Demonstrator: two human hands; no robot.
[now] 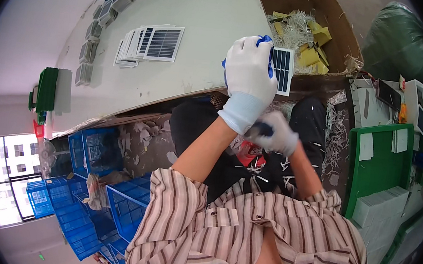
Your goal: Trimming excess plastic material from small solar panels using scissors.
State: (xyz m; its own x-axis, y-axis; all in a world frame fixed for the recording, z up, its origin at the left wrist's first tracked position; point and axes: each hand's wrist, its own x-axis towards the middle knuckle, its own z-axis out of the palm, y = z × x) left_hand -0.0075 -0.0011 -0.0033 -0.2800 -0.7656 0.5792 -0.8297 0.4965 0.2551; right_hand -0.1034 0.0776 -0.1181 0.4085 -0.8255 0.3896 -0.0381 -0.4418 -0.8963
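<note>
My left hand (250,69), in a white glove with blue palm coating, is raised by the table's edge. Its fingers are closed on the side of a small solar panel (282,70) with dark cells and a white border. Below it, my right hand (278,134) is gloved too and smeared by motion over my lap. Something dark shows at its fingers, too blurred to name. On the white table (200,34) to the left lies a fanned stack of similar solar panels (161,43).
A cardboard box (335,6) of paper shreds and yellow scraps adjoins the table. Piled panels (91,51) line the far table edge. A green crate (379,163) with white stacks stands right, blue crates (73,215) lower left, and a green sack (398,40) far right.
</note>
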